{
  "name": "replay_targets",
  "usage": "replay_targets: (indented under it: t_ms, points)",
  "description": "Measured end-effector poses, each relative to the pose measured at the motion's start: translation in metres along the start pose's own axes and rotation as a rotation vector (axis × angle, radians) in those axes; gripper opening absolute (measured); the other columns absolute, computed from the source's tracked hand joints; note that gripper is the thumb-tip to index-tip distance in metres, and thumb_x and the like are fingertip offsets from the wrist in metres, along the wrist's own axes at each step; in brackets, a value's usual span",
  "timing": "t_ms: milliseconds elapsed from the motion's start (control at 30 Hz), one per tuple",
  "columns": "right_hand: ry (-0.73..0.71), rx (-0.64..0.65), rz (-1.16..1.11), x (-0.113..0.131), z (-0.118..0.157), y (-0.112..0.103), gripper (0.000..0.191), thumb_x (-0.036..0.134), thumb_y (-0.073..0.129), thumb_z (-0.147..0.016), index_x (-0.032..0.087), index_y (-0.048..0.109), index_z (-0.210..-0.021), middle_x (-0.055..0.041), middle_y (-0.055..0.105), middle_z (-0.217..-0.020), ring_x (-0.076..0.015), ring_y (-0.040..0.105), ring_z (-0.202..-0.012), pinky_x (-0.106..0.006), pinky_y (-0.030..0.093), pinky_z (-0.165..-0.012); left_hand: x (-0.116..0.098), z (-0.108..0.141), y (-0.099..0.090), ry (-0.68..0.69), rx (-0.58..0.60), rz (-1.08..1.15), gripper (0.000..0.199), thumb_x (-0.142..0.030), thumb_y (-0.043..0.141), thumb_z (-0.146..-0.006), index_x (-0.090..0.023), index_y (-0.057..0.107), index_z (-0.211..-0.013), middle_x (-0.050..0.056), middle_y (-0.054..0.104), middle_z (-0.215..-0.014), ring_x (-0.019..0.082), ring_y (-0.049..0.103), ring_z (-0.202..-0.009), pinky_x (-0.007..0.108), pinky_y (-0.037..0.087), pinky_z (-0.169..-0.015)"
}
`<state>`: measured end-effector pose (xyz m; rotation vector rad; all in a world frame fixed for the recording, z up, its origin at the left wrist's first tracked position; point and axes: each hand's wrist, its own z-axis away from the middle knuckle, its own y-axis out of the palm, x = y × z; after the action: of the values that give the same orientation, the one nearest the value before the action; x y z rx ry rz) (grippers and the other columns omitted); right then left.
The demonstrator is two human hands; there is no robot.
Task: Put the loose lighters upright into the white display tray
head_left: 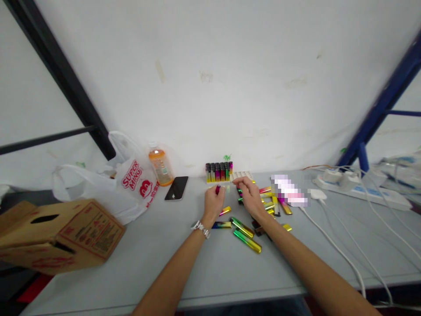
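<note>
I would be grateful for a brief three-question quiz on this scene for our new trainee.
1. Multiple choice: On which wrist is the watch worn? a) left; b) right; c) both.
2. True or false: In the picture, the upright lighters stand to the right of the bottle.
3. Fill in the blank: The red print on the white bag reads "SUPER ____".

Key:
1. a: it sits just behind the left hand.
2. True.
3. MING.
</note>
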<state>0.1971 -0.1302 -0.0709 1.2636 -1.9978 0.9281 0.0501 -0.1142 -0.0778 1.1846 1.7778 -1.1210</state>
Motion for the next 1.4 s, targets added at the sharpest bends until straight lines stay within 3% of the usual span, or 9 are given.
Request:
replay_targets:
  t_ms: [267,500,600,833,967,1067,1167,1233,1400]
  points:
    - [0.016,0.028,-0.080,0.000,0.004,0.003,0.026,0.032,0.042,-0.094,0.020,0.066,-0.094,-0.0043,0.068,-0.089,-0.0205,0.061,-0.087,-0.033,0.046,-0.084,-0.010,0.008,-0.003,0.024,0.040,0.049,0.047,-0.054,0.051,-0.084,-0.020,0.038,-0.054,-0.006,0.036,-0.051,0.010,0.032,-0.053,0.025,0.024,-0.053]
    - [0.045,0.029,-0.084,0.001,0.004,0.002,0.026,0.033,0.044,-0.094,0.020,0.067,-0.094,-0.0039,0.067,-0.086,-0.0203,0.061,-0.086,-0.033,0.044,-0.081,-0.003,0.002,0.001,0.010,0.019,-0.055,0.032,-0.035,0.048,-0.082,-0.020,0.043,-0.055,-0.005,0.037,-0.050,0.011,0.036,-0.051,0.025,0.023,-0.053]
    - [0.038,0.059,-0.088,0.004,0.005,0.002,0.026,0.036,0.046,-0.094,0.020,0.066,-0.095,-0.0035,0.066,-0.085,-0.0190,0.060,-0.081,-0.032,0.045,-0.076,-0.004,0.002,-0.001,0.030,0.032,-0.068,0.036,-0.041,0.049,-0.085,-0.019,0.045,-0.057,-0.005,0.040,-0.052,0.011,0.038,-0.053,0.025,0.025,-0.054]
    - [0.071,0.134,-0.116,0.010,0.008,0.010,0.029,0.044,0.064,-0.086,0.019,0.066,-0.100,-0.0004,0.064,-0.072,-0.0139,0.053,-0.058,-0.027,0.040,-0.054,-0.010,0.012,-0.007,0.091,0.226,0.091,0.046,-0.059,0.038,-0.094,-0.019,0.053,-0.077,-0.002,0.052,-0.064,0.014,0.047,-0.059,0.026,0.034,-0.057]
    - [0.145,0.161,-0.233,0.010,0.006,0.011,0.028,0.044,0.066,-0.084,0.019,0.065,-0.095,0.0021,0.061,-0.059,-0.0141,0.055,-0.053,-0.026,0.041,-0.052,-0.008,0.013,-0.003,0.044,0.292,0.168,0.046,-0.061,0.029,-0.097,-0.020,0.049,-0.093,-0.002,0.053,-0.069,0.014,0.050,-0.062,0.026,0.038,-0.060]
    - [0.197,0.182,-0.341,0.007,0.003,0.007,0.030,0.046,0.067,-0.082,0.020,0.064,-0.096,0.0006,0.065,-0.061,-0.0164,0.062,-0.057,-0.028,0.046,-0.056,-0.004,0.010,-0.002,0.021,0.334,0.186,0.045,-0.058,0.022,-0.099,-0.021,0.048,-0.098,0.001,0.058,-0.081,0.016,0.056,-0.074,0.028,0.045,-0.070]
    - [0.207,0.106,-0.311,-0.001,-0.006,-0.001,0.032,0.047,0.069,-0.079,0.019,0.065,-0.095,-0.0015,0.068,-0.065,-0.0185,0.065,-0.062,-0.030,0.049,-0.060,0.001,0.002,-0.007,0.050,0.240,0.042,0.035,-0.050,0.034,-0.098,-0.020,0.049,-0.108,0.008,0.061,-0.104,0.019,0.059,-0.097,0.033,0.046,-0.087]
    - [0.205,0.019,-0.235,-0.008,-0.015,-0.007,0.033,0.047,0.068,-0.079,0.019,0.064,-0.096,-0.0023,0.068,-0.066,-0.0199,0.066,-0.063,-0.030,0.050,-0.060,0.005,-0.003,-0.014,0.108,0.197,-0.120,0.028,-0.041,0.047,-0.093,-0.018,0.050,-0.109,0.010,0.060,-0.109,0.021,0.058,-0.103,0.035,0.046,-0.090]
    - [0.138,-0.092,-0.005,-0.033,-0.051,-0.015,0.026,0.041,0.063,-0.079,0.019,0.062,-0.093,-0.0033,0.069,-0.070,-0.0198,0.067,-0.064,-0.029,0.049,-0.060,0.009,-0.008,-0.034,0.199,0.512,-0.506,0.026,-0.040,0.070,-0.075,-0.019,0.059,-0.085,0.007,0.064,-0.090,0.023,0.060,-0.085,0.035,0.047,-0.080]
